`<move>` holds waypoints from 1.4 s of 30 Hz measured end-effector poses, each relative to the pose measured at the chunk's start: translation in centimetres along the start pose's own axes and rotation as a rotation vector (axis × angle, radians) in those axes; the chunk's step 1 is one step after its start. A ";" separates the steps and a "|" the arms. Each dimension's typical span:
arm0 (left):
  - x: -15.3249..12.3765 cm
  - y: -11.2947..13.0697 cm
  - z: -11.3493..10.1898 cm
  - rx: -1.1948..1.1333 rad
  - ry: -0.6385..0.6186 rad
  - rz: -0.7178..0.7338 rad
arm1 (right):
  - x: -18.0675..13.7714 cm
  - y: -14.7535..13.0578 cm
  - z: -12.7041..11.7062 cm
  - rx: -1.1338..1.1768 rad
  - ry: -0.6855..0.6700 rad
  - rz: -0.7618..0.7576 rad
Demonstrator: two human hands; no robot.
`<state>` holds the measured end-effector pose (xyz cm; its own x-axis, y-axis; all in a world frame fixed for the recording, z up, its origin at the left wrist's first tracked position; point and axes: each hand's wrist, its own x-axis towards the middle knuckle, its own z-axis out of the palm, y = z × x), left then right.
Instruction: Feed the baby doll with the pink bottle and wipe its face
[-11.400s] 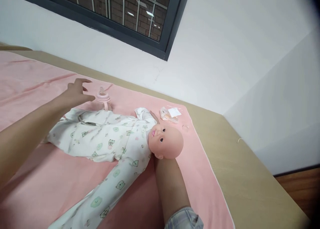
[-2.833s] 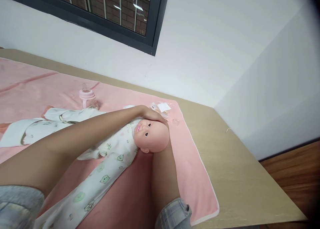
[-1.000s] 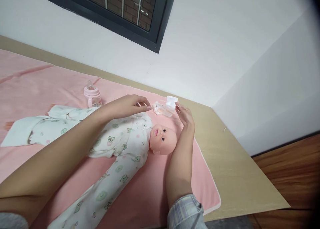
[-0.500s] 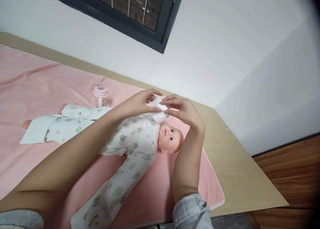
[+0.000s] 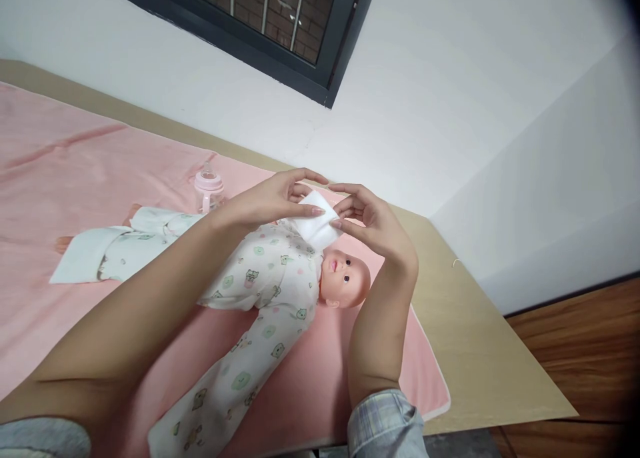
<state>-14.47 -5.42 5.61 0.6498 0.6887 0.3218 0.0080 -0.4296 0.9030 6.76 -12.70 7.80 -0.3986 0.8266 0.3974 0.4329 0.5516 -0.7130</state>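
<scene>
A folded white cloth or tissue (image 5: 315,226) is held up between my two hands, over the shoulder and beside the head of a baby doll. My left hand (image 5: 280,197) pinches its left side, thumb on the front face. At its right edge my right hand (image 5: 367,218) grips with the thumb and fingers, index finger raised. The baby doll (image 5: 280,265) lies on its back in a white patterned outfit, head to the right, one long sleeve stretched toward me. My left forearm hides part of its body and legs.
A pink blanket (image 5: 65,171) covers much of the wooden table (image 5: 480,351). Behind the doll's legs stands a baby bottle (image 5: 209,188) with a pink collar. A white wall with a dark-framed window (image 5: 320,78) rises at the back. Wood panelling (image 5: 585,338) is at the right.
The white cloth now shows a flatter, wider square face. Both index fingers have lifted and stretched out above it. The whole view has shifted slightly.
</scene>
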 end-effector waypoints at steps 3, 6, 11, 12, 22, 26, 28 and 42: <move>0.1 -0.2 0.5 0.086 0.153 0.124 | -0.1 0.0 -0.1 -0.016 0.018 -0.011; 0.0 0.0 0.9 0.130 0.171 0.172 | -0.1 0.1 -0.1 -0.026 0.033 -0.017; -0.1 0.0 0.8 0.155 0.023 0.174 | -0.2 0.0 -0.3 -0.006 0.013 -0.058; 0.0 -0.1 0.7 0.126 -0.048 0.179 | -0.2 0.0 -0.3 0.000 -0.007 -0.068; 0.5 -1.1 0.2 0.014 -0.489 0.074 | -0.3 0.0 -0.5 -0.039 -0.111 -0.164; 0.8 -1.6 0.8 -0.123 -0.660 0.074 | 0.0 0.1 -0.1 -0.002 -0.151 -0.199; 0.9 -1.7 1.0 -0.118 -0.695 0.095 | 0.1 0.1 0.0 0.001 -0.166 -0.208; 0.9 -1.8 3.4 0.397 -0.497 0.056 | -2.3 10.9 -5.5 0.362 0.005 0.133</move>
<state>-11.25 -5.99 3.29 0.9317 0.3466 0.1084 0.1832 -0.7063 0.6838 16.84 -8.00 2.26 -0.3536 0.8894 0.2897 0.1668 0.3647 -0.9160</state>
